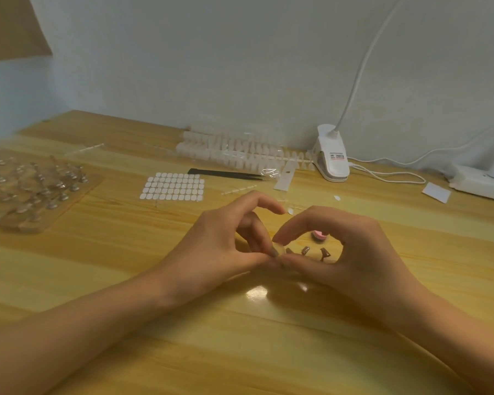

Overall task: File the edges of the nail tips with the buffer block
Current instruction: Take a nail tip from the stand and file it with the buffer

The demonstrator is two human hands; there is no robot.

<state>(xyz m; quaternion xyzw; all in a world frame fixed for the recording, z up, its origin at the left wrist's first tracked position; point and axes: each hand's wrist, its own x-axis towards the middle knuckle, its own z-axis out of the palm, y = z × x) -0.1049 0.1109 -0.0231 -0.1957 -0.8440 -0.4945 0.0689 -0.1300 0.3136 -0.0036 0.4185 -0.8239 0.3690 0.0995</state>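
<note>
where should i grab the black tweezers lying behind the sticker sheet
Grip the tweezers by the wide blunt end on the left, coming down from above and pinching across the long sides. They lie flat on the table, and the thin tips point right into clear plastic scraps, so that end is crowded.

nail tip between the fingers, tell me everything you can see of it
The nail tip is a small, clear, faintly yellowish piece, glossy like plastic. It sits low over the wooden table, in front of the person. The right hand pinches it between thumb and forefinger, and the left hand pinches its left edge with its fingertips. Fingers hide most of it, so its full outline cannot be told.
</note>
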